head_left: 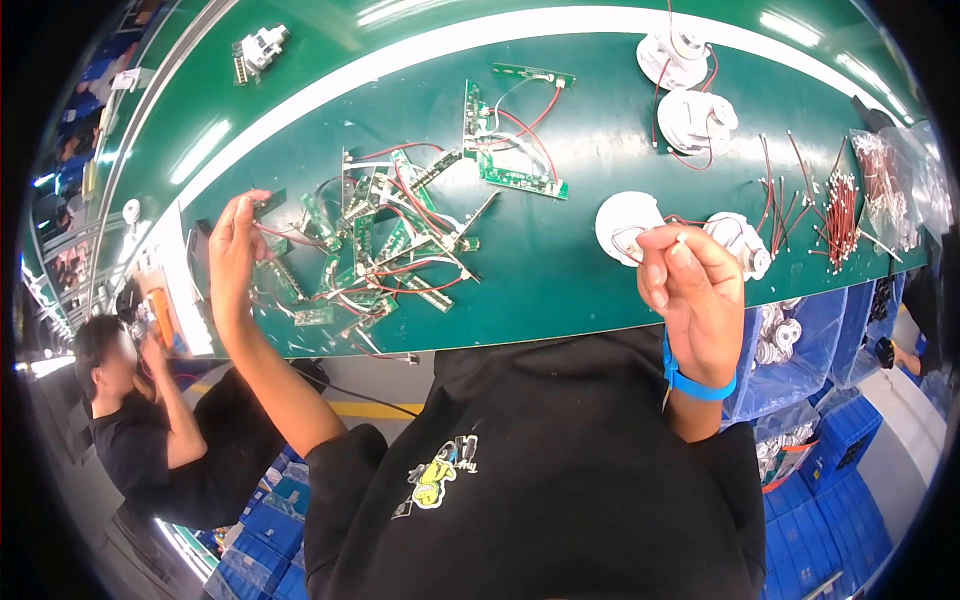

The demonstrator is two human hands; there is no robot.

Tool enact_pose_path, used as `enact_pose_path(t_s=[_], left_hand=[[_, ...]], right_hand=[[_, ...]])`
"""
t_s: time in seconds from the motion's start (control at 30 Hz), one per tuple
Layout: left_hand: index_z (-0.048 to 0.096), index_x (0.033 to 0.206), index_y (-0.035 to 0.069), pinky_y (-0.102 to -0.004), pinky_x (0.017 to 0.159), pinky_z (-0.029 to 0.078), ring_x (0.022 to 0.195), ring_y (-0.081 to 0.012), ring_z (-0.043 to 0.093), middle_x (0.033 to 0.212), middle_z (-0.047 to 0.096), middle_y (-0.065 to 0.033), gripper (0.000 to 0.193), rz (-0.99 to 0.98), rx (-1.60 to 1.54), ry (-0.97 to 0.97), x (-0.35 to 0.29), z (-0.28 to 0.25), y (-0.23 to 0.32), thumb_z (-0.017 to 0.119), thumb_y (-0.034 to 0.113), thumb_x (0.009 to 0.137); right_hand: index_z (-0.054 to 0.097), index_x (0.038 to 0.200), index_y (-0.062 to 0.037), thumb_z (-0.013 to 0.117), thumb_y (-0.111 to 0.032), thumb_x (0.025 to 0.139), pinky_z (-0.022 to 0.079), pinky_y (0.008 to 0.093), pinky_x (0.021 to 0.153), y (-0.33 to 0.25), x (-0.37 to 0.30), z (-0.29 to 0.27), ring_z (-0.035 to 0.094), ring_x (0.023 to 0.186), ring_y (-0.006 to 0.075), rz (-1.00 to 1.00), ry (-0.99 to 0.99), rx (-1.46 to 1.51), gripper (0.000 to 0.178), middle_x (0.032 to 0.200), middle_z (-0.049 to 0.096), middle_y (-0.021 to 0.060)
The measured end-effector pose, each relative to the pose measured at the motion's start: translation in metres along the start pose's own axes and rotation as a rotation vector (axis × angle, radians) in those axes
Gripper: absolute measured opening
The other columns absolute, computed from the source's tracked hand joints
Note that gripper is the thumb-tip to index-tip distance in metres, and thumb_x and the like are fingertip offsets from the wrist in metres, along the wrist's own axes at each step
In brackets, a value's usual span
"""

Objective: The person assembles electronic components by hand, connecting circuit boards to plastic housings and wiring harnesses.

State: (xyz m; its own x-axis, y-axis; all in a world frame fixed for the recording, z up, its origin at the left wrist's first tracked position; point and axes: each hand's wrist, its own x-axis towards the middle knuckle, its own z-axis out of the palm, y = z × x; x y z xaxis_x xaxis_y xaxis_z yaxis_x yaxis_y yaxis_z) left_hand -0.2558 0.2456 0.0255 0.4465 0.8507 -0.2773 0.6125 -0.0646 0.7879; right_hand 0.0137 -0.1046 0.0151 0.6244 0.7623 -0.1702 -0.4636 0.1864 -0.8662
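Observation:
My left hand (234,250) is raised at the left side of the green table, thumb and fingers closed on the end of a small circuit board (268,204). A red wire runs from near these fingers toward a heap of green circuit boards (365,235) with red, black and white wires. My right hand (697,285), with a blue wristband (698,384), is held up at the table's near edge. Its fingers are curled in a pinch; what they hold, if anything, I cannot make out. Behind it lie a white round part (622,222) and another white wired unit (738,243).
Farther back lie linked boards (520,180) and white round units (697,122). Bundled red wires (840,222) and plastic bags (890,190) are at the right. Blue bins (790,345) stand below the table edge. A person (150,420) sits at the left.

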Motion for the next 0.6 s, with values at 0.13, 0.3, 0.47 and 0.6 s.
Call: enact_pose_path(t_s=[0.13, 0.3, 0.47, 0.6], left_hand=[[0.059, 0.122, 0.007, -0.0209, 0.06, 0.042, 0.063, -0.0057, 0.051, 0.072, 0.054, 0.0007, 0.035, 0.008, 0.065, -0.078, 0.001, 0.014, 0.005, 0.056, 0.029, 0.095], [0.05, 0.135, 0.004, -0.0214, 0.061, 0.047, 0.075, -0.0092, 0.059, 0.09, 0.061, -0.0023, 0.043, 0.027, -0.008, -0.227, -0.014, 0.007, 0.008, 0.055, 0.017, 0.094], [0.062, 0.109, -0.002, -0.027, 0.088, 0.043, 0.098, -0.0147, 0.056, 0.112, 0.058, -0.009, 0.022, 0.458, 0.435, -0.031, 0.011, -0.016, -0.016, 0.053, 0.013, 0.096], [0.057, 0.116, -0.001, -0.0297, 0.1, 0.037, 0.111, -0.0178, 0.055, 0.122, 0.059, -0.0127, 0.023, 0.444, 0.165, -0.005, 0.006, -0.007, -0.006, 0.052, 0.011, 0.097]], right_hand=[[0.064, 0.107, 0.0033, 0.056, -0.01, 0.094, 0.035, 0.0199, 0.052, -0.007, -0.002, -0.006, 0.048, 0.06, 0.0078, 0.122, -0.045, 0.271, 0.02, 0.076, 0.062, 0.007], [0.065, 0.099, 0.0008, 0.064, -0.011, 0.089, 0.034, 0.0182, 0.051, -0.001, -0.001, -0.002, 0.05, 0.06, 0.0058, 0.18, 0.119, 0.134, 0.016, 0.077, 0.064, 0.0057], [0.065, 0.099, 0.0021, 0.061, -0.007, 0.09, 0.038, 0.0187, 0.051, -0.007, 0.001, 0.0, 0.053, 0.062, 0.0069, 0.131, 0.1, 0.135, 0.013, 0.08, 0.064, 0.0074], [0.066, 0.099, 0.0029, 0.06, -0.009, 0.091, 0.04, 0.0193, 0.052, -0.005, -0.001, 0.003, 0.054, 0.063, 0.0072, 0.07, 0.104, 0.029, 0.015, 0.082, 0.065, 0.0078]])
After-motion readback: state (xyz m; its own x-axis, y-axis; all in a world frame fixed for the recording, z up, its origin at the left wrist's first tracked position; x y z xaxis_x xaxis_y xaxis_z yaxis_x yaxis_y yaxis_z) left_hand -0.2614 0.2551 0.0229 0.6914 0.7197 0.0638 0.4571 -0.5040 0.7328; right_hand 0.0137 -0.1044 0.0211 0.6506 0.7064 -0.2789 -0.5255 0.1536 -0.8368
